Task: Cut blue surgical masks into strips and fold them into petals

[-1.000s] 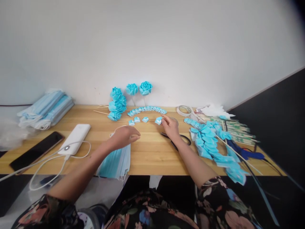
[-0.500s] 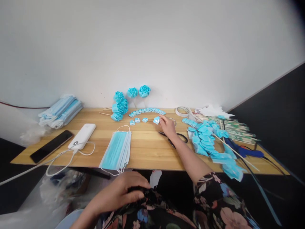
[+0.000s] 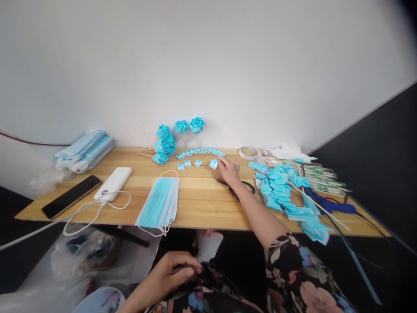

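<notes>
My right hand (image 3: 230, 171) reaches over the wooden table (image 3: 202, 204) and pinches a small folded blue piece (image 3: 214, 164) at the end of a short row of such pieces (image 3: 189, 164). Black scissors (image 3: 239, 188) lie just under my right wrist. My left hand (image 3: 174, 270) is down below the table edge, fingers curled on the dark floral fabric (image 3: 208, 287) in my lap. A small stack of blue face masks (image 3: 159, 203) lies near the front edge, left of centre. Behind the row stand blue mask roses (image 3: 190, 125) on sticks.
A pile of masks (image 3: 85, 148) sits at the far left, with a phone (image 3: 71, 196) and a white power bank (image 3: 114, 183) with cable. A tape roll (image 3: 248, 152), many folded blue pieces (image 3: 280, 189), wooden sticks (image 3: 321, 179) and a blue glue gun (image 3: 329, 204) crowd the right side.
My left hand has left the face masks on the table and dropped to my lap, where it now grips the fabric. My right hand has stayed at the small blue piece.
</notes>
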`<state>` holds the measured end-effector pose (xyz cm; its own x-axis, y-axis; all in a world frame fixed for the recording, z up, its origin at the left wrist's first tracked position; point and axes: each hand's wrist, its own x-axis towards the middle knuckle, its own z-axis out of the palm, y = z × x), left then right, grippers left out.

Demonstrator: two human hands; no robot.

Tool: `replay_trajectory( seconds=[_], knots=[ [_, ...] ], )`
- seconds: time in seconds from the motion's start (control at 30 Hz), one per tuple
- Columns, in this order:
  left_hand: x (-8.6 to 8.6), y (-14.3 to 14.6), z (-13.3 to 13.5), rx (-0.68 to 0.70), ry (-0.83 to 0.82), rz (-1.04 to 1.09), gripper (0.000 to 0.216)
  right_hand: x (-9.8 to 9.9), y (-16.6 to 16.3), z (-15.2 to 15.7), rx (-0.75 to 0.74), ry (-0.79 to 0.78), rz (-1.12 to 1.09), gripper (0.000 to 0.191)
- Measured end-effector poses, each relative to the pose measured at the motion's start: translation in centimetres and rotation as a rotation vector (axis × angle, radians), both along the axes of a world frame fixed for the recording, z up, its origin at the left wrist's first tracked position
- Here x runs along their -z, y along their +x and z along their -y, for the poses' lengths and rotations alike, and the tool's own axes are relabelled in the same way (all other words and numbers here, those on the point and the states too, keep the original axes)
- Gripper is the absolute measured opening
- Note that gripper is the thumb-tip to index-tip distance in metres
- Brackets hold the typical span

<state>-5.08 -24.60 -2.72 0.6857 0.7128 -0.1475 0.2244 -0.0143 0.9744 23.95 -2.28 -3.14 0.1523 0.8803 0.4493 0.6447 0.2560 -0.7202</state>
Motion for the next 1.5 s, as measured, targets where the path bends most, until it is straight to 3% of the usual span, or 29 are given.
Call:
replay_trajectory(
  seconds=[0.1, 0.2, 0.3, 0.4, 0.57, 0.73, 0.87, 1.2, 1.5],
  knots=[
    [-1.4, -0.3, -1.1, 0.059, 0.074, -0.023, 0.034, 0.2, 0.0, -0.1, -0.007, -0.003, 0.008, 0.037],
    [-4.3, -1.0, -3.5, 0.093, 0.240, -0.029, 0.029, 0.2, 0.0, -0.1, -0.020, -0.010, 0.019, 0.037],
    [-6.9, -1.3, -7.3, 0.040, 0.432, -0.121, 0.026, 0.2, 0.0, -0.1, -0.024, -0.011, 0.031, 0.037],
    [-8.0, -0.9, -12.0, 0.032, 0.646, -0.226, 0.028, 0.1, 0.1, -0.1, -0.008, -0.007, 0.043, 0.036],
    [-6.4, -0.7, -18.8, 0.111, 0.916, -0.504, 0.029, 0.0, 0.1, -0.2, 0.021, -0.016, 0.057, 0.035],
    [-4.1, -1.9, -22.9, 0.052, 0.981, -0.623, 0.038, -0.1, 0.1, 0.0, 0.011, -0.042, 0.077, 0.033],
    [-3.3, -2.5, -25.0, 0.019, 0.985, -0.653, 0.042, -0.1, -0.1, 0.1, -0.019, -0.066, 0.079, 0.033],
    [-2.1, -1.2, -26.7, 0.093, 1.007, -0.784, 0.042, 0.6, -0.2, -0.4, -0.063, -0.108, 0.063, 0.036],
    [-0.3, -1.1, -26.3, -0.008, 1.001, -0.668, 0.046, 0.8, 0.0, -1.1, 0.032, -0.084, 0.046, 0.034]
  ],
)
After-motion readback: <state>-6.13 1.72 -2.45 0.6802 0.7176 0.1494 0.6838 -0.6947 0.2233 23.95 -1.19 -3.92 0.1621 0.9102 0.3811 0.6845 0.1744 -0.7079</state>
